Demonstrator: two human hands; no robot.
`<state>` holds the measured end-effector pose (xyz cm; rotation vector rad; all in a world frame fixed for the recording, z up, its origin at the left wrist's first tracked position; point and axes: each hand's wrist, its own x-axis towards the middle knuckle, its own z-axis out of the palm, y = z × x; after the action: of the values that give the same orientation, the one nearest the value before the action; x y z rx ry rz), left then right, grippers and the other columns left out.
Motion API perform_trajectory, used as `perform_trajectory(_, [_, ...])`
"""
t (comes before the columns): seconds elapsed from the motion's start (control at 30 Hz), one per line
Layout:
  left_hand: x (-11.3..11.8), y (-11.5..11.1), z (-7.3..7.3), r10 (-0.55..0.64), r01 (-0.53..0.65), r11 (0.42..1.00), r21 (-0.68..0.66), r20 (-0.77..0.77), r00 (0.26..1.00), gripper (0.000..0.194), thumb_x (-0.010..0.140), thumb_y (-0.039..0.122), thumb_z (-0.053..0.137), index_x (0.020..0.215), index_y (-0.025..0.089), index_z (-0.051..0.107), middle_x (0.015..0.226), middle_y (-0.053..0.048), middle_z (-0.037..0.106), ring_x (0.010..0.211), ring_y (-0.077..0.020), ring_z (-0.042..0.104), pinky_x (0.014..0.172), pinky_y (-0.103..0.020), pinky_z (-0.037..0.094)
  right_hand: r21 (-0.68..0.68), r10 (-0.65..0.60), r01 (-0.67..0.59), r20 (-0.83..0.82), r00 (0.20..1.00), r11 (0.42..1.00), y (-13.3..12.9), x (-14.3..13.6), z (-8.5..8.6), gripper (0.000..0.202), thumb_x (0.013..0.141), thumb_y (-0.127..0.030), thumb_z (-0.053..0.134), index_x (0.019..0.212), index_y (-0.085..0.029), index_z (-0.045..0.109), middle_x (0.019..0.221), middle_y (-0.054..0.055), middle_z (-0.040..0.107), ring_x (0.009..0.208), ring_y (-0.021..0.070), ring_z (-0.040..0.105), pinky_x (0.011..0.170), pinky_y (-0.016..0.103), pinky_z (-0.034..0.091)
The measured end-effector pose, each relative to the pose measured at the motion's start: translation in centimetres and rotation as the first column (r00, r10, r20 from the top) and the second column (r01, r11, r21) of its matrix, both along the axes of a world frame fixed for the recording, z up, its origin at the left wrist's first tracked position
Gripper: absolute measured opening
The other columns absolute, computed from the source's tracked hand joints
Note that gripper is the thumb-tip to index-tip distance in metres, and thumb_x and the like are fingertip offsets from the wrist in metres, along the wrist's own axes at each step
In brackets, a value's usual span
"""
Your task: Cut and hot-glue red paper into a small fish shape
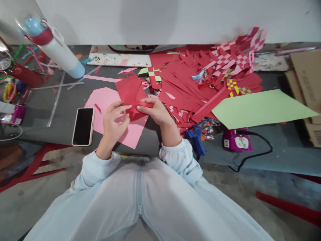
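- Two hands low over the near edge of the desk, both pinching one bundle of red strips.
- Left hand curled, thumb and forefinger closed on the lower left of the strips.
- Right hand closed on the lower right end, fingers pointing left.
- Strips fanned up and away from the hands, held just above a pink sheet lying flat on the desk.
- Black phone face up, just left of the pink sheet, near the desk edge.
- Big heap of red paper right of the hands, with woven red-and-pink pieces on its far side.
- Green sheet farther right, partly over the heap's edge.
- Blue glue gun by the right wrist; purple box with a black cord beside it.
- White bottle tilted at far left.
- Pale blue sleeves and zipped jacket below.
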<state>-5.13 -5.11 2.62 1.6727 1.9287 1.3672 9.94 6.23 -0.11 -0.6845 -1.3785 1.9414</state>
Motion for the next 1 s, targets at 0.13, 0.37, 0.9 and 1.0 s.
perform_trajectory(0.13, [-0.1,0.3,-0.6,0.099,-0.068,0.990,0.127,-0.262,0.960,0.028,0.081,0.018,0.067,0.107,0.026,0.073,0.124,-0.007,0.065,0.118,-0.0226,0.061,0.100,-0.042,0.053,-0.012,0.021,-0.021,-0.004,1.000,1.000,-0.2,-0.1,0.0,0.024,0.066,-0.042,0.086,0.075,-0.022,0.076,0.078,-0.001,0.072,0.071,0.0114,0.063,0.072,0.025,0.052])
perform_trajectory(0.37, [-0.4,0.8,-0.8,0.187,-0.058,0.940,0.337,-0.366,0.911,0.021,0.081,0.018,0.071,0.096,0.031,0.077,0.105,-0.003,0.071,0.097,-0.0203,0.062,0.077,-0.036,0.050,0.025,0.113,-0.112,-0.052,0.992,0.993,-0.4,-0.4,0.0,0.030,0.065,-0.045,0.086,0.078,-0.020,0.078,0.071,0.000,0.071,0.066,0.0127,0.063,0.068,0.027,0.053])
perform_trajectory(0.9, [0.3,2.7,-2.5,0.048,-0.013,0.933,0.360,-0.089,0.995,0.009,0.090,0.028,0.068,0.087,0.022,0.074,0.083,0.000,0.069,0.077,-0.0132,0.062,0.071,-0.029,0.050,-0.055,-0.134,0.133,-0.012,0.991,0.990,-0.6,-1.3,0.2,0.036,0.058,-0.049,0.089,0.070,-0.019,0.072,0.065,-0.004,0.063,0.061,0.0085,0.054,0.066,0.025,0.047])
perform_trajectory(1.0, [0.2,3.1,-2.9,-0.001,-0.006,0.949,0.315,0.020,1.000,0.015,0.091,0.034,0.067,0.084,0.022,0.073,0.080,-0.001,0.069,0.072,-0.0125,0.063,0.067,-0.028,0.050,-0.002,-0.171,0.171,0.035,0.985,0.985,-0.7,-1.4,0.1,0.034,0.061,-0.047,0.087,0.069,-0.018,0.072,0.065,-0.003,0.064,0.062,0.0092,0.054,0.064,0.025,0.046])
